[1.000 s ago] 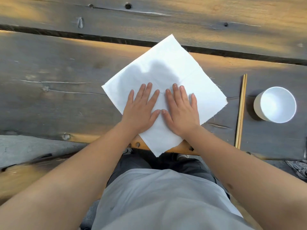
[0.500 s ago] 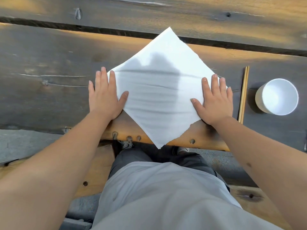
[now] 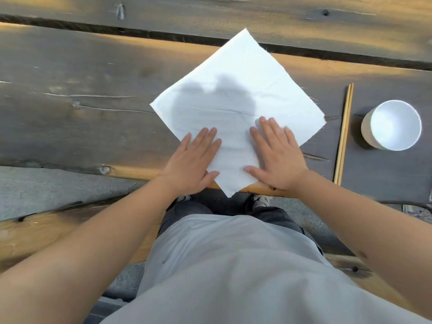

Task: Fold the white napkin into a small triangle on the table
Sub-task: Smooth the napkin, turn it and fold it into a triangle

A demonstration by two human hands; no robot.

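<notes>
The white napkin (image 3: 238,94) lies unfolded and flat on the wooden table (image 3: 81,101), turned like a diamond with one corner pointing away and the near corner hanging just over the table's front edge. My left hand (image 3: 194,162) rests palm down on the napkin's lower left edge, fingers spread. My right hand (image 3: 275,155) presses flat on the lower right part, fingers spread as well. A bare strip of napkin shows between the two hands. Neither hand grips anything.
A pair of wooden chopsticks (image 3: 343,134) lies lengthwise to the right of the napkin. Beyond them stands a white cup (image 3: 392,125). A dark gap (image 3: 93,28) runs between the table planks at the back. A bench plank (image 3: 35,230) sits below the table edge.
Both hands went from the napkin's middle out to its left and right corners, then came back inward to its lower part. The napkin stays flat.
</notes>
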